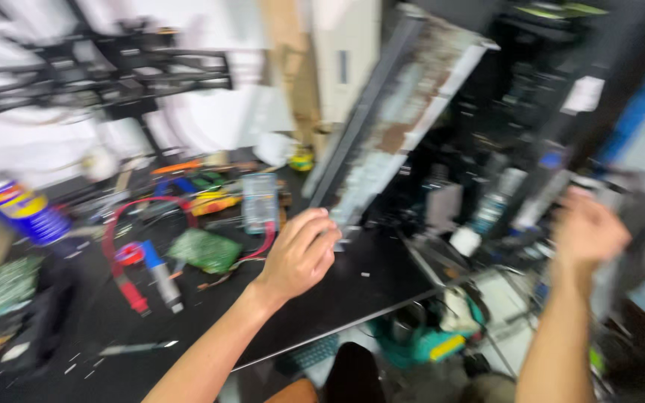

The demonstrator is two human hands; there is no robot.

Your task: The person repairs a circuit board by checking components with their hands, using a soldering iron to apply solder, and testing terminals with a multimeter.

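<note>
The picture is blurred by motion. My left hand (300,254) grips the lower edge of a large flat panel (404,112), grey and worn, that stands tilted up from the black tabletop (352,291). My right hand (587,231) is raised at the right, fingers curled on the panel's dark far side (539,112); its grip is too blurred to make out.
A green circuit board (204,250), red cable (125,224), a small clear parts box (260,200), hand tools and a blue and yellow spray can (16,207) litter the left of the table. A black metal frame (106,71) hangs on the wall. A teal machine (419,339) sits below the table edge.
</note>
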